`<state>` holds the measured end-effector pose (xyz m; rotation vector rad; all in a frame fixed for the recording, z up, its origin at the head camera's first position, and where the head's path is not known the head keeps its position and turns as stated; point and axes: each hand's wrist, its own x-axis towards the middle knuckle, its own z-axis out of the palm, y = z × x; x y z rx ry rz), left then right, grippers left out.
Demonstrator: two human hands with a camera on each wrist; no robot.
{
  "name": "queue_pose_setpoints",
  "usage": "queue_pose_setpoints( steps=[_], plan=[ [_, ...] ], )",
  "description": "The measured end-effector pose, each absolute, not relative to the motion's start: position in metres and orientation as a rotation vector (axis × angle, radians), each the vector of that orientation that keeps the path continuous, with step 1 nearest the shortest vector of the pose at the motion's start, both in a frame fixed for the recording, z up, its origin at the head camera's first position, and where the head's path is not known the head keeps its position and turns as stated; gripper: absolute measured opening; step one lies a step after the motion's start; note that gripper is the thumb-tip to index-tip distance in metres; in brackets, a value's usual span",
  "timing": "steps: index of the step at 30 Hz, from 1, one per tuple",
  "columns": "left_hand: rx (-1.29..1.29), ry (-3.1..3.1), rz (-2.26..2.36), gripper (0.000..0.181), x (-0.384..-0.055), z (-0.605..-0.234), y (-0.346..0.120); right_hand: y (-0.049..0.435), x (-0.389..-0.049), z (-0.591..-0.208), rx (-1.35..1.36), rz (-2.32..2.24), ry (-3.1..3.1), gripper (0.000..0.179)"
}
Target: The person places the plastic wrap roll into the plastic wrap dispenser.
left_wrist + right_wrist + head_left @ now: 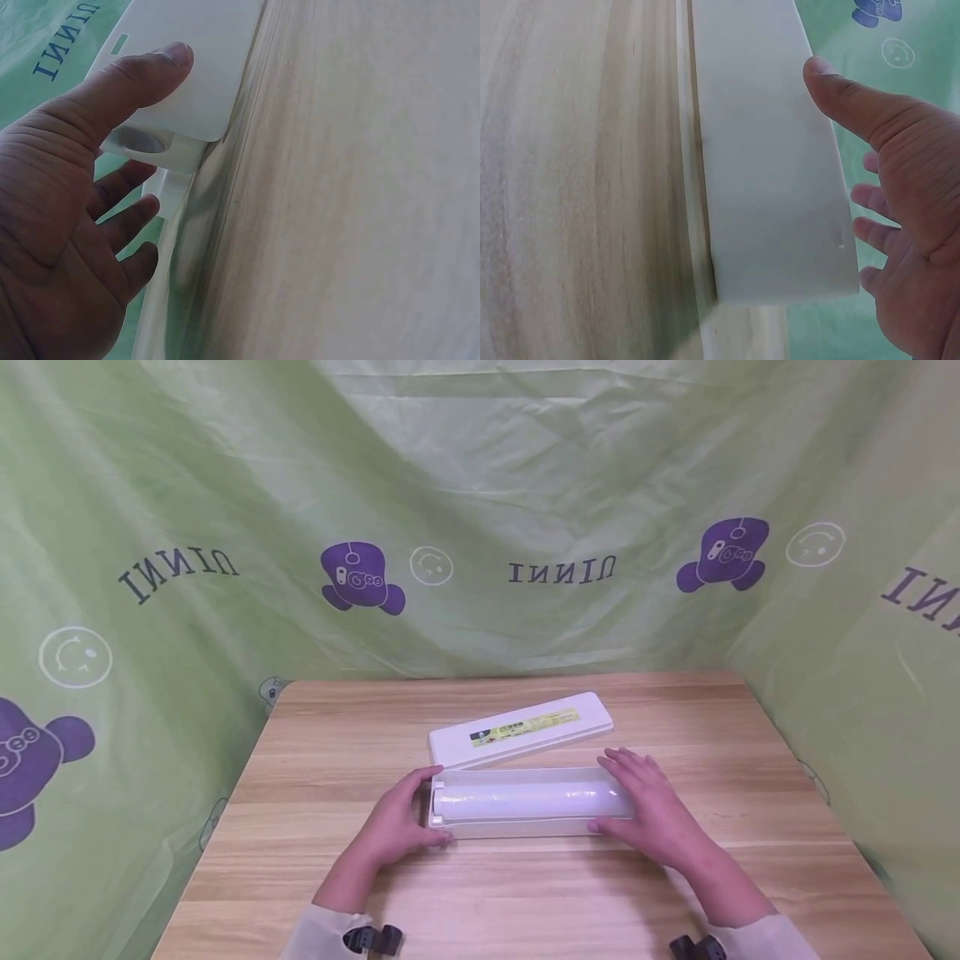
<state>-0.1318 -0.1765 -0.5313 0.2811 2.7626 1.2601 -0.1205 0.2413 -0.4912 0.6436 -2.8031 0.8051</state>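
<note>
A long white plastic box [517, 829] lies lengthwise on the table, with a shiny wrapped roll [517, 800] inside it. My left hand [396, 822] spans the box's left end, with thumb along the front wall and index finger at the back corner. In the left wrist view that thumb lies across the wall, the other fingers loosely spread beyond the end. My right hand [652, 806] is over the right end, thumb tip at the front rim and fairly straight fingers reaching over the back. That hand hides the box's right end in the head view.
Behind the box, a white lid [450, 746] with a yellow-green label lies at a slant, its left end close to the box's back wall. Green printed curtains [480, 635] surround the wooden table [322, 760] at the back and sides.
</note>
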Motion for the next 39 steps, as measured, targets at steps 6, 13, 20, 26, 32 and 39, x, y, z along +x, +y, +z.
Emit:
queue_pose_setpoints(
  steps=[6,13,20,26,32,39],
  plan=[
    [0.279,2.755,1.261,0.110,-0.131,-0.532,-0.177,0.245,-0.120,-0.496,0.596,0.821,-2.815,0.101],
    [0.271,2.752,1.269,0.110,-0.132,-0.532,-0.177,0.251,-0.118,-0.501,0.581,0.827,-2.792,0.103],
    [0.274,2.757,1.267,0.110,-0.132,-0.532,-0.177,0.255,-0.119,-0.502,0.592,0.837,-2.769,0.102],
    [0.268,2.750,1.277,0.111,-0.132,-0.533,-0.176,0.259,-0.118,-0.504,0.575,0.842,-2.783,0.103],
    [0.265,2.752,1.280,0.111,-0.132,-0.533,-0.176,0.265,-0.117,-0.505,0.562,0.849,-2.785,0.105],
    [0.267,2.755,1.269,0.111,-0.132,-0.532,-0.176,0.270,-0.117,-0.508,0.534,0.865,-2.801,0.108]
  ],
)
